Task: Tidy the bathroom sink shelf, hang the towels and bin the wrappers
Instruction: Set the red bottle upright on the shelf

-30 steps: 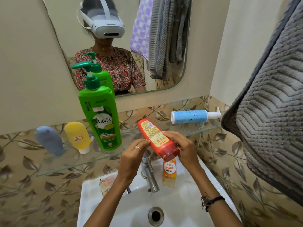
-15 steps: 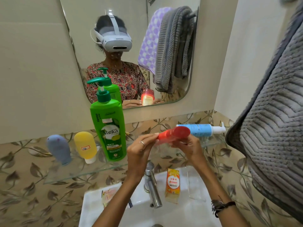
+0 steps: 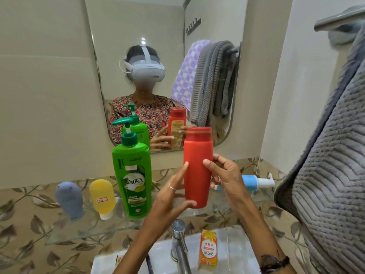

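Observation:
I hold a red bottle [image 3: 198, 171] upright just above the glass shelf [image 3: 83, 234], cap up. My left hand [image 3: 173, 196] cups its lower left side and my right hand [image 3: 225, 177] grips its right side. On the shelf stand a green pump shampoo bottle [image 3: 132, 178], a yellow tube [image 3: 102, 198] and a grey-blue tube [image 3: 69, 200]. A blue-and-white pump bottle [image 3: 256, 182] lies on its side at the shelf's right end. An orange wrapper [image 3: 208, 250] leans on the sink rim [image 3: 102, 264]; another wrapper [image 3: 119, 260] lies by my left arm.
A grey towel [image 3: 331, 184] hangs from a metal bar [image 3: 339, 18] close on the right. The chrome tap [image 3: 179, 244] stands below my hands. The mirror [image 3: 158, 56] reflects a person in a headset, a purple towel and grey towels.
The red bottle has gone from lying tilted over the tap, cap toward me, to upright and higher in front of the mirror. The view has tilted upward.

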`<move>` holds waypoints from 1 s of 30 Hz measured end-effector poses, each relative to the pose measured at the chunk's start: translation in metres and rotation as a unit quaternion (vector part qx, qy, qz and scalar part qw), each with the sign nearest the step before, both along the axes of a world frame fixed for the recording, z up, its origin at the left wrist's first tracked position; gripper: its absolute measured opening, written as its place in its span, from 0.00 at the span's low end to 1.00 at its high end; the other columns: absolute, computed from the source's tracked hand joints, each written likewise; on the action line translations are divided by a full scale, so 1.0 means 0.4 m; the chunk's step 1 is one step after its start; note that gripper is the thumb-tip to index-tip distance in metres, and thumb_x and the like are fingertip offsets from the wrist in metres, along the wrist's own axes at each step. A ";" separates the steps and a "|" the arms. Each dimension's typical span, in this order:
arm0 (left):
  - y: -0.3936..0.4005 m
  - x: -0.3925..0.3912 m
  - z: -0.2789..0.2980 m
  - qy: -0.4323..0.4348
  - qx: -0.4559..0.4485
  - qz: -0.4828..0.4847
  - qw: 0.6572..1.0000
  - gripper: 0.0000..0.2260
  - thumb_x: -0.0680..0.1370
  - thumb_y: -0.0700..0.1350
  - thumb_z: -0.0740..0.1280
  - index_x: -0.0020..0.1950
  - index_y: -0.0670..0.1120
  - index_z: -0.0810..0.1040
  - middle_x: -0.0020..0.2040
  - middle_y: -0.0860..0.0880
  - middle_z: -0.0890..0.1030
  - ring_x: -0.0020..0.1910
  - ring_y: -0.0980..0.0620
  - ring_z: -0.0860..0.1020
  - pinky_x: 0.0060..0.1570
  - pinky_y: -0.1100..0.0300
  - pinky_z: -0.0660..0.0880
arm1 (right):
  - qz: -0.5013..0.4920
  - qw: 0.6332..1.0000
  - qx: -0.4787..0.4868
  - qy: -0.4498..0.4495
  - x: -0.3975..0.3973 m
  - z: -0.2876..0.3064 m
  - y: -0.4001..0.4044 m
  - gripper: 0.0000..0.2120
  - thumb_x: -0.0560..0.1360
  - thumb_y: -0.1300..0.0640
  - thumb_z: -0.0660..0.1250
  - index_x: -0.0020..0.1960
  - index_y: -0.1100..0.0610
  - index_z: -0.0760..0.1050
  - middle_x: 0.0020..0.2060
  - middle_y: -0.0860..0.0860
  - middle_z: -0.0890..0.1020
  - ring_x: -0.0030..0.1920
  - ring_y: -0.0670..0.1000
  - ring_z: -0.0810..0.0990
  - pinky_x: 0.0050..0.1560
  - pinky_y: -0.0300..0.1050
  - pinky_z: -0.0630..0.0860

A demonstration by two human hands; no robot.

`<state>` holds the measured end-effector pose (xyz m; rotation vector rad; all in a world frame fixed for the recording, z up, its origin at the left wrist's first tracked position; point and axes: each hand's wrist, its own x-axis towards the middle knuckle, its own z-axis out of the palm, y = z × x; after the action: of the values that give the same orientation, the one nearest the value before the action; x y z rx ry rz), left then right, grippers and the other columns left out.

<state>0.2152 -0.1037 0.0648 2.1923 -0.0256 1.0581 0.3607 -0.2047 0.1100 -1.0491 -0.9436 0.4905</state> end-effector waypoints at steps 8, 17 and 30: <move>0.007 -0.023 -0.038 0.034 -0.008 0.036 0.999 0.43 0.70 0.48 0.72 0.74 0.66 0.48 0.68 0.73 0.61 0.61 0.64 0.73 0.58 0.64 0.76 | -0.032 0.998 -0.020 -0.050 -0.042 -0.034 0.034 0.15 0.67 0.47 0.70 0.52 0.47 0.80 0.40 0.45 0.85 0.37 0.42 0.80 0.33 0.33 0.74; 0.041 -0.040 -0.095 0.090 0.028 0.113 0.989 0.49 0.71 0.32 0.70 0.73 0.65 0.41 0.67 0.67 0.59 0.60 0.54 0.75 0.58 0.57 0.77 | 0.029 0.994 -0.083 -0.067 -0.023 -0.132 0.062 0.32 0.60 0.57 0.76 0.62 0.45 0.72 0.52 0.51 0.83 0.54 0.51 0.81 0.55 0.46 0.79; 0.038 -0.034 -0.154 0.074 0.061 0.244 0.965 0.44 0.72 0.30 0.66 0.76 0.58 0.44 0.71 0.57 0.63 0.59 0.63 0.71 0.55 0.72 0.69 | 0.035 0.990 -0.081 -0.109 -0.019 -0.150 0.113 0.28 0.67 0.68 0.72 0.63 0.50 0.70 0.57 0.55 0.80 0.57 0.51 0.79 0.57 0.44 0.77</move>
<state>0.2014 -0.0886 0.0033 2.4497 0.5579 1.1696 0.3530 -0.1595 0.0498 -1.2385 -1.1515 0.5241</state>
